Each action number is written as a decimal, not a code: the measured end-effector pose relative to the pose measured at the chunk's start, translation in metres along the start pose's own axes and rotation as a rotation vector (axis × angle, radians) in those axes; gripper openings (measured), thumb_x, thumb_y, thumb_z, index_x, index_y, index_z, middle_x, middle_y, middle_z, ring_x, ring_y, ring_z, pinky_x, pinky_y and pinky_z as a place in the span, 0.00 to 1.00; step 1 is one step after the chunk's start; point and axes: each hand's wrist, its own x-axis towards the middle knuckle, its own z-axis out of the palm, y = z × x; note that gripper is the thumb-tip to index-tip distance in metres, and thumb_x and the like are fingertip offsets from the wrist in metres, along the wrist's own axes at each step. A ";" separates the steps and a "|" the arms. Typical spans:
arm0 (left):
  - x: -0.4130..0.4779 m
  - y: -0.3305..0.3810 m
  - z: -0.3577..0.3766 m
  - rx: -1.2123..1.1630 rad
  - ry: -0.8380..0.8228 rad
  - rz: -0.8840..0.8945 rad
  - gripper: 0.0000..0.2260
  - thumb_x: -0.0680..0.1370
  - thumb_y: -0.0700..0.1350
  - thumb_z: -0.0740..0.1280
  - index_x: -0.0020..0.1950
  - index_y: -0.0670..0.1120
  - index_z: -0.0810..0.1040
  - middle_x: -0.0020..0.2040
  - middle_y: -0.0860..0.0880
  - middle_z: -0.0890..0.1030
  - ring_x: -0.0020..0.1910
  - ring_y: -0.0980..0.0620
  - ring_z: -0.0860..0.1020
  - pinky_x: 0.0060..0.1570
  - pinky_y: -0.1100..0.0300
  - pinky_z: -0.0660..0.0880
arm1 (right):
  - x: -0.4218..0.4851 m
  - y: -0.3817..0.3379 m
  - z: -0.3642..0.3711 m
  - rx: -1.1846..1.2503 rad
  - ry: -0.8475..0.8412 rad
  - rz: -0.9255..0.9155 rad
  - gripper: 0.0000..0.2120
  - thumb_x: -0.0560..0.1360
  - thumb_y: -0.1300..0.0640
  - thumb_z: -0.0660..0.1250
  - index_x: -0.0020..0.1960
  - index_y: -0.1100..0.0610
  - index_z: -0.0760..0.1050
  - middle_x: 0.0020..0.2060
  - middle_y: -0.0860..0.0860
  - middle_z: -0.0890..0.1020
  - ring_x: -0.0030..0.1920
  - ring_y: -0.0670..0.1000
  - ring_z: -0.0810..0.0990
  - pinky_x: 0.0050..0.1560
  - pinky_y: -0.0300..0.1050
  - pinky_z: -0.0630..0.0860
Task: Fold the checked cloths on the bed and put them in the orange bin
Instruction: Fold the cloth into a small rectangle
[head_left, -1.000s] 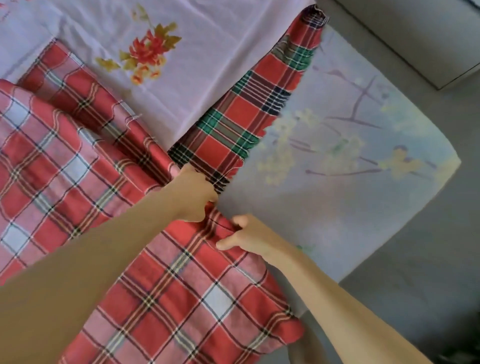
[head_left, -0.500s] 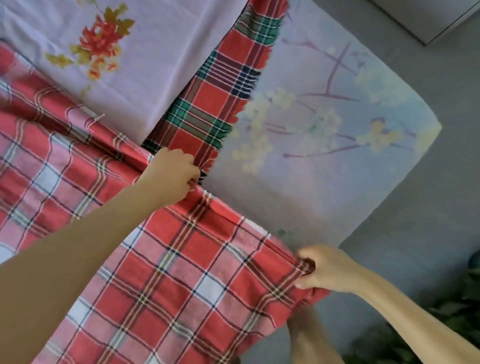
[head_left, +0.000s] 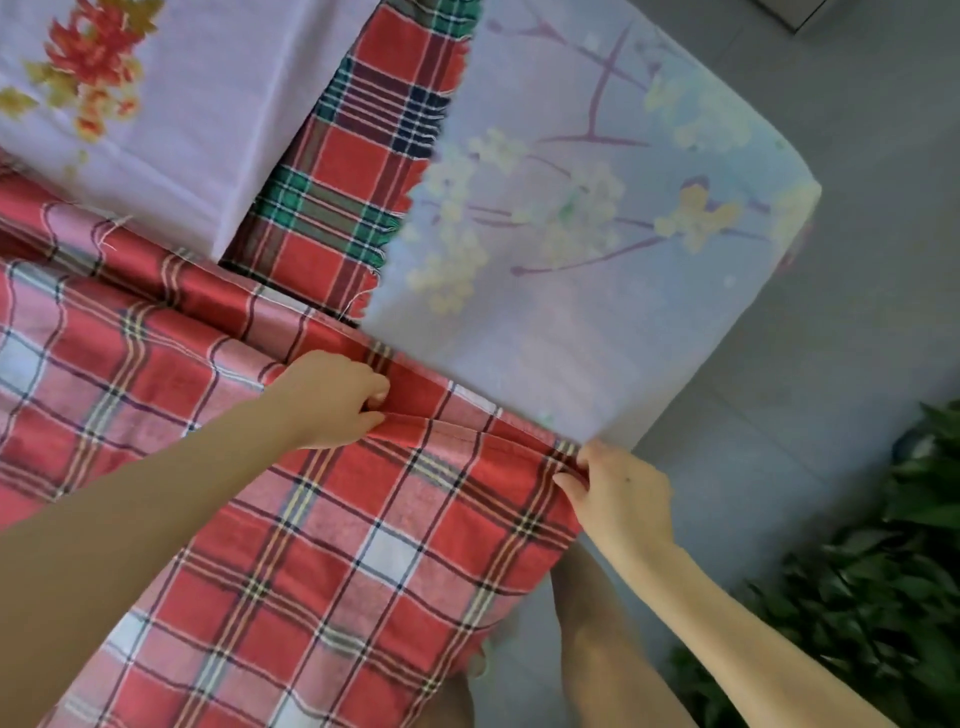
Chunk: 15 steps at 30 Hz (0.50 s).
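A large red and white checked cloth lies spread over the near part of the bed and hangs off its front edge. My left hand pinches the cloth's far edge near the middle. My right hand grips the same edge at the cloth's right corner, by the bed's edge. A second checked cloth, red with green and dark blue, lies further back, partly tucked under a white sheet. The orange bin is not in view.
The bed has a pale blue-lilac flowered cover. A white sheet with red flowers lies at the back left. Grey floor is to the right, with green plant leaves at the lower right. My legs show below the cloth.
My right hand slid right along the cloth's edge, from beside my left hand to the corner. The edge between the hands is now stretched out. The view shifted right.
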 end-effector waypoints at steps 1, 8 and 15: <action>-0.002 -0.001 -0.002 0.067 -0.049 0.008 0.09 0.76 0.55 0.62 0.47 0.51 0.77 0.44 0.52 0.79 0.48 0.48 0.76 0.45 0.57 0.68 | -0.004 -0.001 0.003 0.013 0.007 0.021 0.12 0.76 0.46 0.65 0.48 0.55 0.76 0.42 0.50 0.82 0.45 0.54 0.81 0.39 0.45 0.70; -0.006 -0.006 -0.002 0.044 -0.252 -0.025 0.12 0.73 0.60 0.60 0.46 0.53 0.75 0.47 0.53 0.74 0.55 0.51 0.72 0.45 0.59 0.62 | -0.027 0.021 0.003 0.326 0.010 0.106 0.07 0.74 0.52 0.69 0.42 0.55 0.80 0.31 0.43 0.78 0.34 0.49 0.76 0.34 0.40 0.65; -0.030 -0.058 -0.019 0.093 -0.116 -0.092 0.07 0.74 0.47 0.69 0.48 0.45 0.79 0.44 0.45 0.82 0.46 0.43 0.80 0.42 0.56 0.72 | -0.028 0.031 -0.008 0.445 -0.042 0.109 0.19 0.74 0.56 0.70 0.28 0.47 0.67 0.21 0.42 0.66 0.25 0.42 0.66 0.30 0.35 0.65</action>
